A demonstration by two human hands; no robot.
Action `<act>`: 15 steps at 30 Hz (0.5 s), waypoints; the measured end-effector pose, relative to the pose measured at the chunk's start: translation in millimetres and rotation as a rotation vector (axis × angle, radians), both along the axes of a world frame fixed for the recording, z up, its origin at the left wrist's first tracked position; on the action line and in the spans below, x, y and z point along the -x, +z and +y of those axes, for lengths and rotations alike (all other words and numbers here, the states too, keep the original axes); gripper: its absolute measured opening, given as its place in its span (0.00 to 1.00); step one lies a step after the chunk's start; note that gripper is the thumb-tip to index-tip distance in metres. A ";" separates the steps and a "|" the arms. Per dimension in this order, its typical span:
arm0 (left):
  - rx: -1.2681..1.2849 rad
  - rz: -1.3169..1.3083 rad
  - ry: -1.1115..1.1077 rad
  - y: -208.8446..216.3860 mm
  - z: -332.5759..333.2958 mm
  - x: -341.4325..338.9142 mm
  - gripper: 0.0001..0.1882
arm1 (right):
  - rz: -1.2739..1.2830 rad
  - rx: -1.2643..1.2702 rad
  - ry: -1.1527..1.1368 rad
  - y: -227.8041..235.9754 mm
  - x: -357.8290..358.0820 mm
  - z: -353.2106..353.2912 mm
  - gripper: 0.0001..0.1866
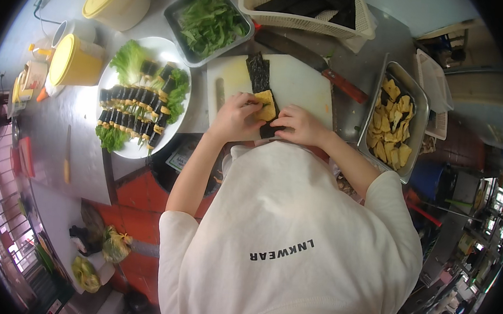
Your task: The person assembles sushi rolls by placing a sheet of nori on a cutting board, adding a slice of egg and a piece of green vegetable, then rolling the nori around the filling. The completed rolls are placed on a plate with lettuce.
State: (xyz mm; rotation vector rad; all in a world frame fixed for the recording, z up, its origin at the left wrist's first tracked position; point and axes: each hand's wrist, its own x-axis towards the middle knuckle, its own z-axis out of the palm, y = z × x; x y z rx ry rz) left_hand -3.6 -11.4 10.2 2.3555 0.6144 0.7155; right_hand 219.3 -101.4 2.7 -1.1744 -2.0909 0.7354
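A dark seaweed strip (258, 71) lies lengthwise on the white cutting board (309, 82). Across its nearer half sits a flat yellow piece (265, 106), which looks like fried tofu skin. My left hand (235, 118) holds the left side of that piece, fingers curled over it, with a bit of green at the fingertips. At the strip's near end, my right hand (301, 125) has its fingers bent and closed on the seaweed. The lowest part of the strip is partly hidden by my fingers.
Left is a white plate (103, 82) of seaweed-wrapped rolls and lettuce. Behind stand a tray of green leaves (211, 26) and a basket (330, 27) of seaweed. A cleaver (297, 50) lies along the board's back right; a metal tray (418, 104) of yellow pieces is right.
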 end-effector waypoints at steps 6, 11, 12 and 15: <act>0.031 0.032 -0.034 -1.7 5.7 3.5 0.23 | -0.036 -0.063 -0.001 -7.1 3.8 1.8 0.07; -0.024 0.074 -0.040 10.9 -0.2 2.9 0.25 | 0.003 -0.009 -0.020 -1.5 7.1 4.0 0.04; -0.043 0.065 -0.028 10.3 -2.2 3.0 0.26 | 0.048 0.035 -0.050 -0.8 8.7 4.6 0.03; -0.088 0.040 0.021 3.1 -8.8 1.8 0.27 | 0.150 0.078 -0.148 1.7 15.6 7.0 0.03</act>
